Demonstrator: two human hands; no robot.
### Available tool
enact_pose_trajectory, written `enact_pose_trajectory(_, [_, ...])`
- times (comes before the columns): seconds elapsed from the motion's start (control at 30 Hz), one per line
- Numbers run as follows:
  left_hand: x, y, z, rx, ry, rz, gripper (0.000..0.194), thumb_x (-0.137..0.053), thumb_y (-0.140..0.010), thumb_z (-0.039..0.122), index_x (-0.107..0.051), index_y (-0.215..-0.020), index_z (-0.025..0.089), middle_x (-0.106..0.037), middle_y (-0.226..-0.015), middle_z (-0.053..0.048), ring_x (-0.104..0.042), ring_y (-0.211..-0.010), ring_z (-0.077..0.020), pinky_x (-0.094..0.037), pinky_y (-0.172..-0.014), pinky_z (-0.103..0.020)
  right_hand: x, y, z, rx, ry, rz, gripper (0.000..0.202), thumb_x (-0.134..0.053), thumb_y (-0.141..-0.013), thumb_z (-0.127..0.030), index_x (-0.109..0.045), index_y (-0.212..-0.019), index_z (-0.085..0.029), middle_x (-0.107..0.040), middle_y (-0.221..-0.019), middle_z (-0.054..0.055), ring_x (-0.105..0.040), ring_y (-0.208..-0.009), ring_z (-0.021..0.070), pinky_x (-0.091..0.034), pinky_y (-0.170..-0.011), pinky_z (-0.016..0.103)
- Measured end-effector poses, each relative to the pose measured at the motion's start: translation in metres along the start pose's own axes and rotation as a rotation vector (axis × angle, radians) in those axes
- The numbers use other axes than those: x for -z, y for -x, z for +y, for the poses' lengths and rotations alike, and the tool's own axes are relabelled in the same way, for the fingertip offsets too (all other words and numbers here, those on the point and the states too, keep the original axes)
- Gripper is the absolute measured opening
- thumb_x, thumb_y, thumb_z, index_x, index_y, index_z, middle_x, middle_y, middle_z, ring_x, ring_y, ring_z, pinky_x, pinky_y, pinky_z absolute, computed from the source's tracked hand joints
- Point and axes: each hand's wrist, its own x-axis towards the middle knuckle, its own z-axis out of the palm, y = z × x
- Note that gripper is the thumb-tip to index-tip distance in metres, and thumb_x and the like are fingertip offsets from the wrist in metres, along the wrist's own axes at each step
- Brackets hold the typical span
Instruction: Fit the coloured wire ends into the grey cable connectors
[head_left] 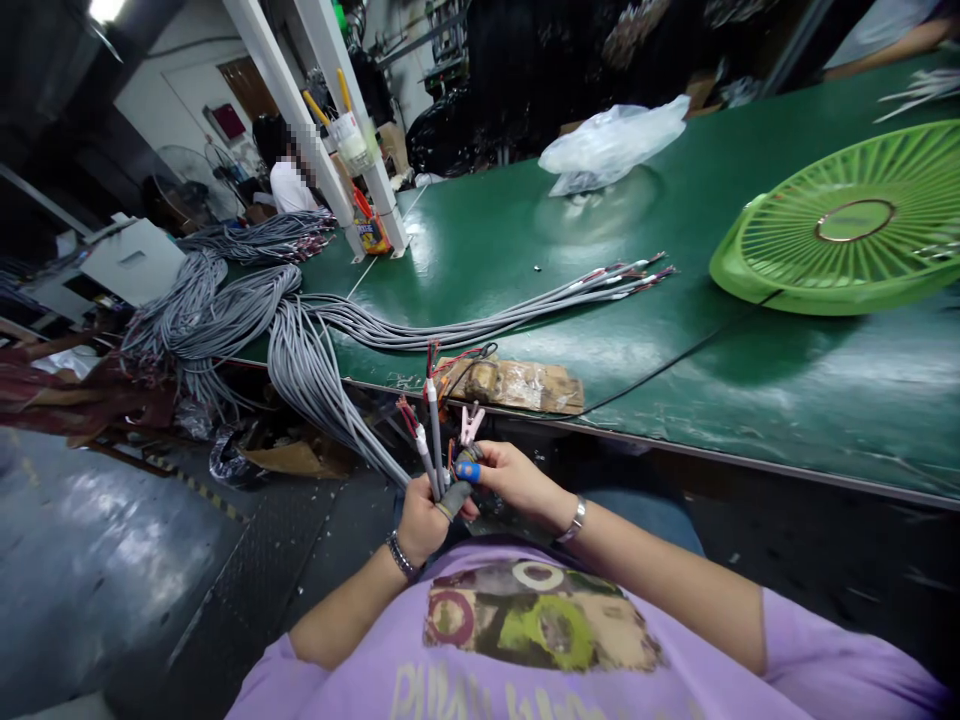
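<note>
Grey cables with stripped ends and red wires [434,425] stand up out of my left hand [424,522], whose fingers are wrapped round them. My right hand [514,482], with blue tape round a finger, meets the left one at the cable ends; its fingertips are pinched, and what lies between them is too small to name. Grey coverings are on some fingertips. Just above the right fingers is a pink clip [471,424], near a wooden board [536,386] at the table edge. The held cables run back to a big grey bundle [300,350] on the left.
Along the green table [465,270] lies another row of cables [517,315]. A green fan [855,220] sits at the right, its black cord crossing to the board. Farther back are a plastic bag [611,145] and white posts [352,120]. A person [291,185] is beyond them.
</note>
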Motion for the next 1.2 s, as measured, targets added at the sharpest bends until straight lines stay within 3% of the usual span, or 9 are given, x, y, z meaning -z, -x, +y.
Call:
enact_pose_trajectory(0.2, [-0.002,-0.004,-0.013,0.026,0.162,0.123,0.035,-0.061,-0.081,0.039,-0.068,-0.059,0.013,-0.065,-0.052,-0.005,-0.059,-0.046,-0.0132,-0.047,-0.049,-0.023,0.003,0.000,-0.001,-0.012,-0.054,0.025,0.039,-0.075,-0.061,-0.048,-0.059,-0.069,-0.014,-0.052,-0.056,-0.003,-0.040,-0.051,0.0073,-0.032,-0.051,0.023])
enact_pose_trajectory(0.37, [-0.005,-0.009,-0.013,0.074,0.299,0.194,0.028,-0.065,-0.077,0.035,-0.067,-0.060,0.013,-0.064,-0.049,-0.003,-0.057,-0.043,-0.0120,-0.046,-0.047,-0.023,0.005,0.000,0.003,-0.045,-0.147,0.133,0.039,-0.077,-0.059,-0.046,-0.056,-0.072,-0.016,-0.050,-0.056,-0.005,-0.040,-0.048,0.0068,-0.031,-0.050,0.023])
enact_pose_trajectory(0.67, [-0.005,-0.007,-0.016,0.078,0.236,0.137,0.033,-0.065,-0.077,0.041,-0.066,-0.060,0.013,-0.065,-0.052,-0.004,-0.060,-0.047,-0.0134,-0.048,-0.049,-0.024,-0.006,0.001,-0.003,-0.054,-0.136,0.015,0.038,-0.071,-0.065,-0.049,-0.049,-0.070,-0.019,-0.053,-0.048,-0.004,-0.044,-0.046,0.0095,-0.028,-0.048,0.023])
enact_pose_trajectory(0.8, [-0.004,-0.006,-0.017,0.074,0.209,0.134,0.032,-0.065,-0.077,0.041,-0.066,-0.061,0.013,-0.066,-0.054,-0.005,-0.060,-0.047,-0.0134,-0.048,-0.049,-0.023,-0.004,0.001,-0.001,-0.057,-0.147,0.073,0.034,-0.073,-0.061,-0.043,-0.051,-0.065,-0.018,-0.051,-0.049,-0.005,-0.040,-0.046,0.0077,-0.028,-0.049,0.023])
enact_pose_trajectory(1.03, [-0.007,-0.011,-0.014,0.134,0.301,0.257,0.034,-0.066,-0.075,0.044,-0.064,-0.063,0.012,-0.064,-0.051,-0.004,-0.060,-0.046,-0.0146,-0.049,-0.048,-0.025,-0.003,0.002,0.006,-0.009,-0.133,0.177,0.028,-0.073,-0.062,-0.037,-0.055,-0.064,-0.016,-0.052,-0.053,-0.004,-0.042,-0.050,0.0086,-0.032,-0.051,0.024])
enact_pose_trajectory(1.1, [-0.007,-0.011,-0.012,0.143,0.282,0.234,0.035,-0.066,-0.075,0.045,-0.063,-0.064,0.012,-0.064,-0.051,-0.004,-0.060,-0.046,-0.0149,-0.049,-0.047,-0.025,-0.007,0.002,0.004,0.026,-0.133,0.146,0.028,-0.070,-0.066,-0.040,-0.054,-0.066,-0.017,-0.054,-0.052,-0.003,-0.045,-0.048,0.0098,-0.034,-0.050,0.025])
enact_pose_trajectory(1.2, [-0.005,-0.008,-0.011,0.147,0.182,0.088,0.032,-0.069,-0.072,0.044,-0.064,-0.065,0.012,-0.065,-0.052,-0.004,-0.059,-0.044,-0.0140,-0.048,-0.047,-0.024,-0.014,0.001,0.001,0.030,-0.166,0.045,0.030,-0.067,-0.070,-0.045,-0.051,-0.071,-0.020,-0.053,-0.045,-0.004,-0.047,-0.042,0.0116,-0.035,-0.047,0.027])
